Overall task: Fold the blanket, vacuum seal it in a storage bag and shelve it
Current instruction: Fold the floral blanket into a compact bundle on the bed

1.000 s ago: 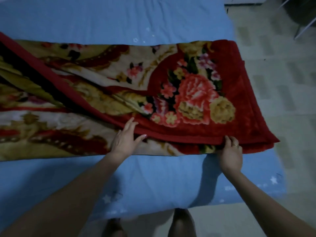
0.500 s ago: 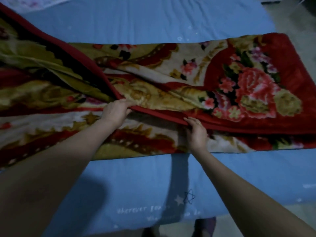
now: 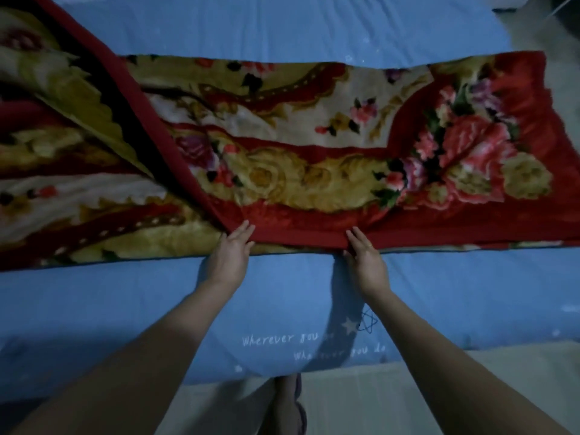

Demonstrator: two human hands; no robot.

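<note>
Still on the first fold: blanket (image 3: pixel 314 158) across frame centre on bed (image 3: pixel 282 26). Left hand (image 3: pixel 227 259), right hand (image 3: pixel 365 262) flat, fingers straight, pressing its near edge. Bagging, shelving left.

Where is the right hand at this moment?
In the head view the right hand is just right of centre, fingers on the red near edge of the blanket, beside the left hand.
</note>
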